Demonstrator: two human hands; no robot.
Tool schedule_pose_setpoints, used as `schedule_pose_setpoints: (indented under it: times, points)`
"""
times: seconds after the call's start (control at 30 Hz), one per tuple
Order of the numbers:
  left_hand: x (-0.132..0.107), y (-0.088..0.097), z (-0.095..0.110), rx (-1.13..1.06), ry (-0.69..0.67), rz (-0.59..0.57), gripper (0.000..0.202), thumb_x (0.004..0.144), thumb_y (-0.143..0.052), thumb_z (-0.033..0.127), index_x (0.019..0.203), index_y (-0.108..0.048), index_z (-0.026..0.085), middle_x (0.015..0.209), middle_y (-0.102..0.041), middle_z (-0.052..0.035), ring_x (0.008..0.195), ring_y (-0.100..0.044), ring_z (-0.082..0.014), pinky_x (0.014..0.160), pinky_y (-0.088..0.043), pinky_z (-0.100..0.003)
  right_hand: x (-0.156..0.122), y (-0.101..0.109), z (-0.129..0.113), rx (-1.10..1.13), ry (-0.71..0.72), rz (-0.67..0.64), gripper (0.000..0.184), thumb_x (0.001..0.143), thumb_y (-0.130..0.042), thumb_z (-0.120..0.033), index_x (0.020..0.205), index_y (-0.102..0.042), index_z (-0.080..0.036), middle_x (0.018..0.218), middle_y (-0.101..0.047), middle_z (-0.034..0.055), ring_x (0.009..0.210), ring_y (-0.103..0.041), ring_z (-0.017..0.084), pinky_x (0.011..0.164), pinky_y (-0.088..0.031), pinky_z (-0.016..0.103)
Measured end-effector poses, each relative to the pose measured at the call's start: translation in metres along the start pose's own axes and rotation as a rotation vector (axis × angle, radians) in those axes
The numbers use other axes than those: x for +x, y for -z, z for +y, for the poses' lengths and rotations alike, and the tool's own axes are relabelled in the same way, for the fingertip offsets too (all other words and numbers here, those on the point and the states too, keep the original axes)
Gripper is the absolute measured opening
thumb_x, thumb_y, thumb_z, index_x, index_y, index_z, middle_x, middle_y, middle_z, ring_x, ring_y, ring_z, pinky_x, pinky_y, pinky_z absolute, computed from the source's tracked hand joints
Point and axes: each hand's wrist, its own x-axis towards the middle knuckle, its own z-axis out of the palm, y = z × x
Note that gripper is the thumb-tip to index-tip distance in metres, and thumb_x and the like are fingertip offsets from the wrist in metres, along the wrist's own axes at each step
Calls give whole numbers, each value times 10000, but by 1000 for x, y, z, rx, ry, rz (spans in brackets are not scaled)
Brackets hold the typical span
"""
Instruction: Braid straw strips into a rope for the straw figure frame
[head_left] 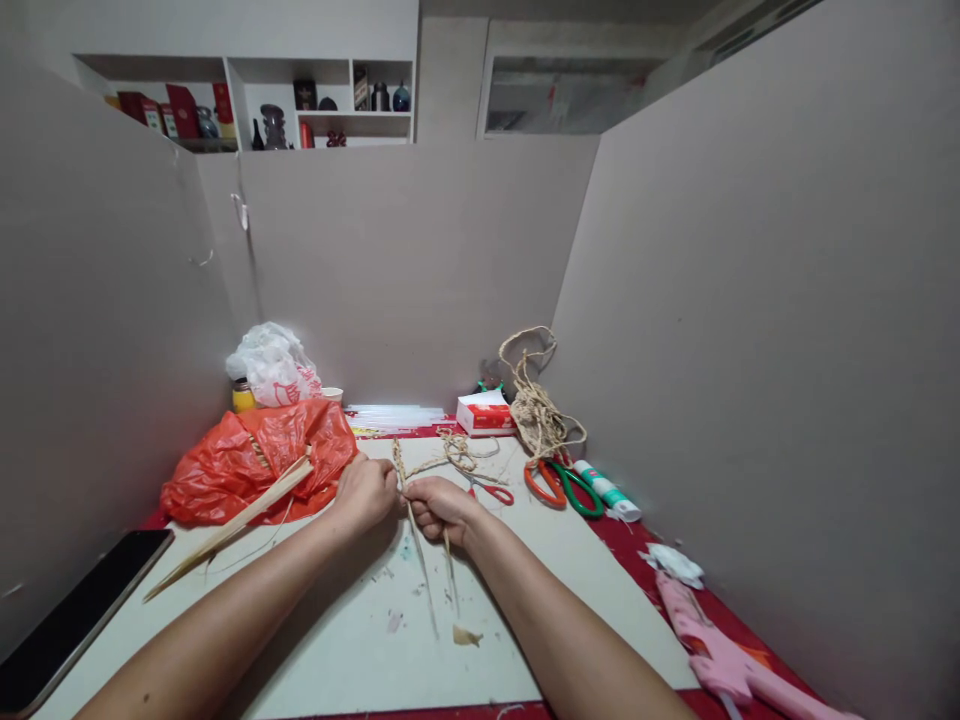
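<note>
My left hand [367, 492] and my right hand [441, 510] are close together over the white board [480, 660], both with curled fingers. Between them is a narrow braid of straw-coloured fibre [398, 458], its plaited end pointing away from me. The fingers of my right hand pinch it at its near end, while my left hand grips its left side; the exact hold of the left fingertips is hidden. Loose strands [424, 575] trail toward me below the right hand. Beyond the hands, a thin plaited cord [459, 455] lies coiled by small red-handled scissors [496, 492].
Left are a red plastic bag [217, 475] with a bundle of dry straw [240, 520] and a phone [82, 610]. Right are a rope coil [540, 420], orange- and green-handled scissors [577, 490], a white-green tube [611, 492] and a pink glue gun [724, 650]. Grey partitions [397, 270] enclose the table.
</note>
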Motion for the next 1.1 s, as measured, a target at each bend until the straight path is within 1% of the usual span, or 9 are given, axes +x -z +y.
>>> schedule_pose_setpoints:
  times: [0.07, 0.17, 0.23, 0.33, 0.5, 0.67, 0.87, 0.97, 1.1]
  points:
    - [4, -3, 3, -14, -28, -17, 178, 770, -461, 269, 640, -524, 164, 699, -538, -45, 787, -498, -171, 664, -329, -240, -1, -2, -1, -15, 13, 20, 149, 766, -430, -183, 633, -363, -184, 419, -240, -110, 317, -143, 29, 322, -107, 137]
    - [9, -9, 3, -77, 9, -125, 183, 756, -443, 234, 593, -488, 164, 544, -479, -2, 569, -459, -128, 559, -308, -234, -3, -3, -3, -52, 34, 36, 205, 763, -418, -190, 606, -287, -197, 420, -237, -107, 319, -147, 32, 325, -113, 143]
    - [10, -13, 0, -127, 60, -170, 177, 757, -421, 228, 600, -470, 163, 487, -430, 24, 469, -398, -101, 492, -272, -223, -4, -2, -4, -94, 51, 33, 181, 763, -417, -195, 613, -315, -194, 426, -241, -107, 323, -151, 34, 329, -117, 150]
    - [8, -18, -8, -240, 120, -236, 177, 763, -395, 261, 624, -451, 166, 477, -364, 56, 398, -295, -65, 429, -210, -209, -5, 0, -4, -197, 77, 47, 107, 760, -419, -195, 653, -414, -184, 424, -261, -106, 324, -162, 41, 335, -123, 165]
    - [3, -16, -21, -469, 159, -401, 212, 732, -417, 379, 647, -433, 185, 488, -258, 93, 376, -146, -46, 374, -122, -201, -3, 4, -3, -478, 162, 173, 117, 746, -454, -181, 652, -521, -160, 401, -334, -83, 334, -244, 57, 369, -164, 195]
    - [4, -16, -29, -576, 192, -457, 227, 647, -550, 375, 624, -458, 169, 477, -335, 86, 353, -156, -25, 360, -85, -204, -4, 5, 0, -764, 280, 302, 133, 710, -541, -157, 583, -567, -132, 503, -480, -30, 509, -392, 81, 494, -250, 207]
    - [6, -18, -30, -574, 214, -494, 247, 662, -577, 390, 686, -549, 146, 477, -423, 71, 326, -209, -17, 349, -98, -197, -17, -5, -1, -1297, 322, 478, 229, 821, -454, -262, 765, -657, -172, 770, -661, 70, 697, -551, 162, 550, -271, 247]
    - [7, -18, -30, -590, 212, -506, 238, 684, -552, 384, 692, -556, 146, 463, -414, 72, 325, -211, -21, 346, -95, -196, -23, -11, -3, -1425, 332, 525, 239, 829, -450, -269, 799, -673, -188, 810, -682, 101, 729, -590, 198, 561, -284, 263]
    - [6, -18, -30, -641, 209, -520, 276, 696, -542, 412, 706, -570, 138, 468, -404, 75, 331, -194, -17, 350, -85, -199, -28, -18, -6, -1489, 328, 525, 260, 848, -441, -267, 817, -687, -186, 828, -691, 127, 746, -612, 221, 595, -320, 276]
